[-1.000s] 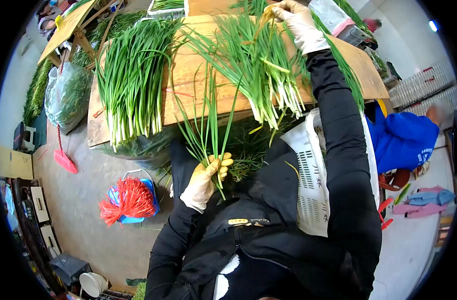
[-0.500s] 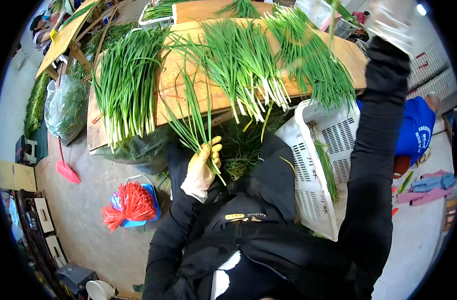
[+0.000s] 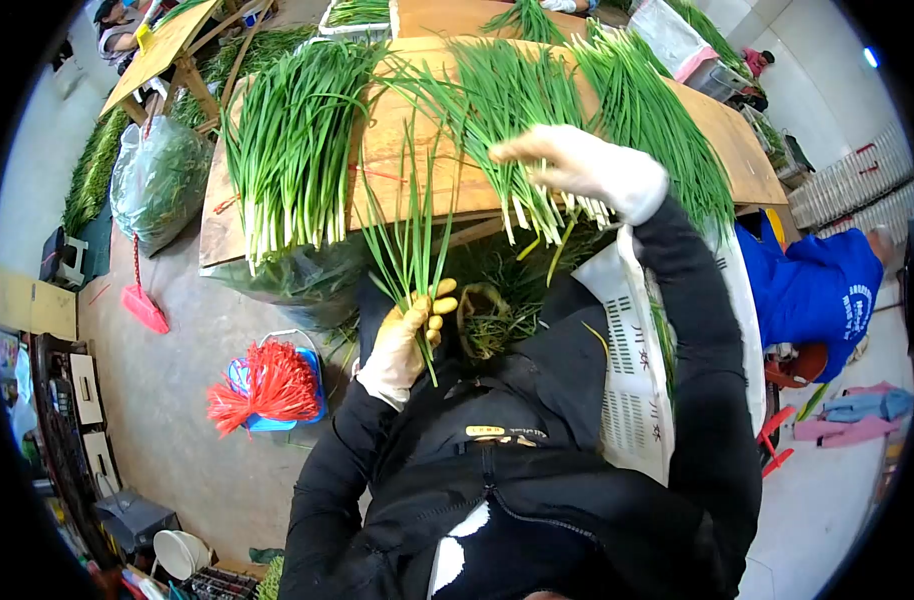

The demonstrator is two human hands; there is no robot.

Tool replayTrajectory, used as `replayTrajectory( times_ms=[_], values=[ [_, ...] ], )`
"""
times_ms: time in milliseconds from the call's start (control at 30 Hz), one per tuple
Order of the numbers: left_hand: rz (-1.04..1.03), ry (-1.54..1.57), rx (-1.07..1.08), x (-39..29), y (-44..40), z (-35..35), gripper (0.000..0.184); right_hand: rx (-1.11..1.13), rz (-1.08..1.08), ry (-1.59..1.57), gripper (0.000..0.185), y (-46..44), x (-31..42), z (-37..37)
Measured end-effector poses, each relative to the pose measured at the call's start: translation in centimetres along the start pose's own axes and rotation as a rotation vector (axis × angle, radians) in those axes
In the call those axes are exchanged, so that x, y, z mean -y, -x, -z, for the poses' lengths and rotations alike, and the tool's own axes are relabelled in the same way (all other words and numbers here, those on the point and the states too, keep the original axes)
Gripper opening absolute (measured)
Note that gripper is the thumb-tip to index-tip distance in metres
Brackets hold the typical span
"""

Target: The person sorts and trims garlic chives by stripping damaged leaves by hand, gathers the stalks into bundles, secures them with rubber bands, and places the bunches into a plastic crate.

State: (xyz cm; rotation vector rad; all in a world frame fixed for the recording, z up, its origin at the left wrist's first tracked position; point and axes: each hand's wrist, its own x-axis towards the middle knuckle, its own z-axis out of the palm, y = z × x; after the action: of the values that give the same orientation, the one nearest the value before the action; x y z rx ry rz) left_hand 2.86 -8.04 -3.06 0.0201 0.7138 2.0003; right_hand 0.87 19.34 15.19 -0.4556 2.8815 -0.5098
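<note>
My left hand [image 3: 407, 345], in a pale glove with yellowed fingers, is closed round a few green stalks [image 3: 415, 250] with their leaves pointing up, in front of the table edge. My right hand [image 3: 582, 168], gloved too, hovers over the middle pile of green stalks [image 3: 507, 100], fingers stretched out, nothing seen in it. A large bundle [image 3: 297, 145] of the same greens lies on the wooden table [image 3: 397, 200] at the left, white ends toward me. Another pile [image 3: 657, 120] lies at the right, its leaves hanging over the edge.
A white crate [image 3: 637, 385] stands at my right, partly under my arm. Red strips [image 3: 272, 385] lie on a blue container at the left. A filled plastic bag [image 3: 157, 185] stands beyond. A person in blue [image 3: 812, 290] is at the right; others are at the back.
My right hand first carried yellowed leaves from the middle pile out to the far right, and is now back over that pile without them. My left hand still holds its stalks.
</note>
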Motion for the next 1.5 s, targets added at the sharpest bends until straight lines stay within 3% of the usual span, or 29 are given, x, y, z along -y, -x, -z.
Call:
replayTrajectory(
  times_ms=[67,167,233,300,367,400,467,500,533,567,600,633,733,767,800,833,867,900,1000,1067,1100,1200,1267,1300,1367,1400,1433,1500],
  values=[
    [-0.006,-0.006,-0.001,0.2,0.2,0.1,0.049,-0.192,-0.11,0.009,0.026,-6.4,-2.3,-2.4],
    [0.002,-0.035,-0.008,0.8,0.3,0.0,0.048,-0.448,-0.075,0.372,0.015,-12.6,-4.0,-5.8],
    [0.031,-0.023,-0.022,1.1,0.4,-0.2,0.048,-0.408,-0.1,0.766,0.019,-15.8,-6.8,-8.4],
    [0.034,-0.033,-0.001,1.0,0.7,-0.3,0.048,-0.329,-0.118,0.768,0.018,-17.1,-7.4,-8.1],
    [0.043,-0.01,0.022,1.0,0.9,0.2,0.049,-0.302,-0.326,0.604,0.016,-18.4,-8.6,-6.5],
    [0.044,-0.005,0.021,1.0,1.0,0.5,0.049,-0.431,-0.462,0.288,0.016,-18.8,-9.3,-5.1],
    [0.081,-0.001,0.015,1.0,1.1,1.1,0.05,-0.82,-0.374,-0.124,0.019,-18.3,-10.5,-1.5],
    [0.091,0.001,0.016,1.2,1.2,1.5,0.05,-1.026,-0.156,-0.241,0.02,-19.0,-13.4,-0.3],
    [0.111,0.023,0.008,1.3,1.2,1.9,0.051,-1.011,-0.239,-0.247,0.019,-17.1,-10.5,2.8],
    [0.128,0.044,-0.001,1.4,1.2,2.2,0.052,-0.883,0.015,-0.784,0.017,-16.3,-10.9,5.3],
    [0.137,0.055,0.005,1.5,1.2,2.4,0.053,-0.921,0.534,-0.885,0.02,-17.7,-13.9,6.8],
    [0.138,0.055,0.007,1.6,1.1,2.5,0.053,-0.938,0.2,-0.99,0.016,-14.7,-9.2,9.3],
    [0.14,0.076,0.019,1.8,1.0,2.6,0.055,-0.982,0.203,-1.039,0.009,-13.1,-5.4,10.5],
    [0.13,0.077,0.04,1.9,0.9,2.6,0.056,-0.645,0.123,-0.502,0.014,-12.7,-6.2,9.0],
    [0.121,0.079,0.062,2.0,0.8,2.5,0.057,-0.533,-0.083,-0.338,0.015,-12.0,-3.6,6.8],
    [0.126,0.081,0.062,2.0,0.8,2.2,0.057,-0.264,-0.023,-0.301,0.017,-12.8,-5.5,4.3],
    [0.118,0.085,0.049,1.7,0.9,1.8,0.058,-0.138,-0.299,-0.116,0.019,-12.1,-4.5,2.0],
    [0.112,0.088,0.037,1.5,0.9,1.6,0.059,-0.12,-0.313,0.092,0.023,-11.9,-4.6,-0.1],
    [0.154,0.165,0.124,1.0,0.8,1.6,0.059,-0.05,-0.498,0.132,0.049,-7.7,-0.5,-2.6],
    [0.184,0.159,0.159,0.6,0.8,1.3,0.059,-0.107,-0.436,0.422,0.059,-3.8,0.2,-5.4],
    [0.193,0.157,0.157,0.3,1.0,0.7,0.059,0.07,-0.598,0.359,0.058,-2.9,1.1,-5.5],
    [0.161,0.035,0.256,-0.5,1.2,-1.2,0.06,0.045,-0.687,0.386,0.052,-0.4,-1.2,-9.1],
    [0.101,0.033,0.314,-1.0,1.2,-2.0,0.062,-0.086,-0.601,-0.053,0.04,1.0,-3.1,-8.7],
    [0.081,0.019,0.31,-1.4,1.3,-2.4,0.063,-0.194,-0.697,-0.507,0.028,2.1,-3.8,-8.2],
    [0.013,0.035,0.249,-1.4,0.8,-3.3,0.059,-0.444,-0.523,-0.832,0.022,4.3,-1.5,-5.4],
    [-0.006,0.031,0.208,-1.2,0.1,-3.1,0.054,-0.484,-0.541,-0.975,0.02,5.3,-1.0,-5.1],
    [-0.029,0.029,0.165,-0.8,-0.6,-2.7,0.051,-0.639,-0.465,-0.858,0.03,5.4,-0.5,-6.2],
    [0.049,0.131,0.004,-0.1,-1.7,-1.8,0.047,-0.477,-0.545,0.038,0.045,4.5,1.1,-8.3]
  ],
)
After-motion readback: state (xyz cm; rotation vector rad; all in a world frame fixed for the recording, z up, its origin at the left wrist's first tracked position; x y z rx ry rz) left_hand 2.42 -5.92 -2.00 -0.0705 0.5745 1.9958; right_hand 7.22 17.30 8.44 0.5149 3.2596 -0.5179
